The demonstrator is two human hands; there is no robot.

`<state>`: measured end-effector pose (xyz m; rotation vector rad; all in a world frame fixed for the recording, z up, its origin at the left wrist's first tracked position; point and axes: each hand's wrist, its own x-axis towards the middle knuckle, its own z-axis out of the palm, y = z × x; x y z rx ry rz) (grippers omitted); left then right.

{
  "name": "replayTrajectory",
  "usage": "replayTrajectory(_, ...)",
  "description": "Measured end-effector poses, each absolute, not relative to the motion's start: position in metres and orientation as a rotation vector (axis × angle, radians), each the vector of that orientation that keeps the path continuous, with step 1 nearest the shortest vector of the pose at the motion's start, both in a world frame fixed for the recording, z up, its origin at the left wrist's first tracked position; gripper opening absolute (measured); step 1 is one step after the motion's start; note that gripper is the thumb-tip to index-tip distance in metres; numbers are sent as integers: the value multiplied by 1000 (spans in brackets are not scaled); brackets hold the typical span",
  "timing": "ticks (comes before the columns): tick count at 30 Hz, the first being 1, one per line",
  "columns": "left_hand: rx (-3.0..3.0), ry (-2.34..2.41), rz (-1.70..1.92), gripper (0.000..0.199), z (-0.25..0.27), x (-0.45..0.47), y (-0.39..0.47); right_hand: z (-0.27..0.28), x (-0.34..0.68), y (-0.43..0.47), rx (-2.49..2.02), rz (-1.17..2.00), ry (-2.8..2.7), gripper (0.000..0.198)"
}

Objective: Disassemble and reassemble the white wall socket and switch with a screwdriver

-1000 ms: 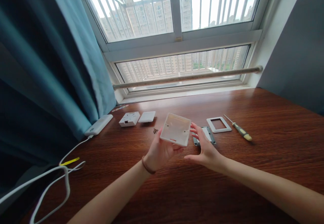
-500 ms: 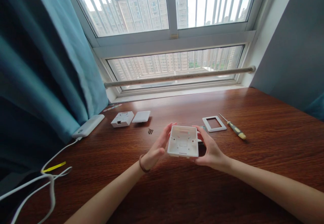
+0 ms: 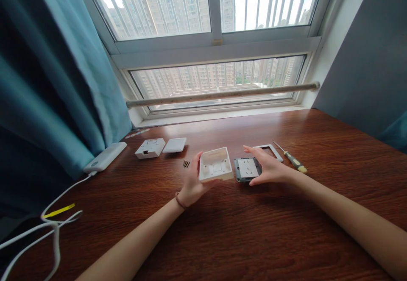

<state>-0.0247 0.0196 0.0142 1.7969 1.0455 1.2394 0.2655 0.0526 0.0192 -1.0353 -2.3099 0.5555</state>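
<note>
My left hand point(image 3: 190, 183) clamps the white box point(image 3: 215, 164) by its left wall, open side up, low over the table point(image 3: 222, 230) | box looks light, stiff, smooth plastic, best held across opposite walls | my right hand point(image 3: 270, 168) pinches the socket insert point(image 3: 248, 169) just right of it; likely light, rigid, grip its edges.

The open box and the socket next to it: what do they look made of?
Box, in the left hand: probably moulded plastic, white, matt, thin even walls. Socket, under the right hand: white face that looks like smooth plastic, in a dark grey frame, plastic or metal, unclear.
</note>
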Motion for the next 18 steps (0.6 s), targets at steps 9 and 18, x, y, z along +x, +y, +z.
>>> replayTrajectory(9, 1721, 1079, 1173, 81, 8, -21, 22, 23, 274, 53, -1091, 681, -2241, 98)
replayTrajectory(18, 1710, 851, 979, 84, 4, 19, 8, 47, 295, 42, -882, 991, -1570, 72)
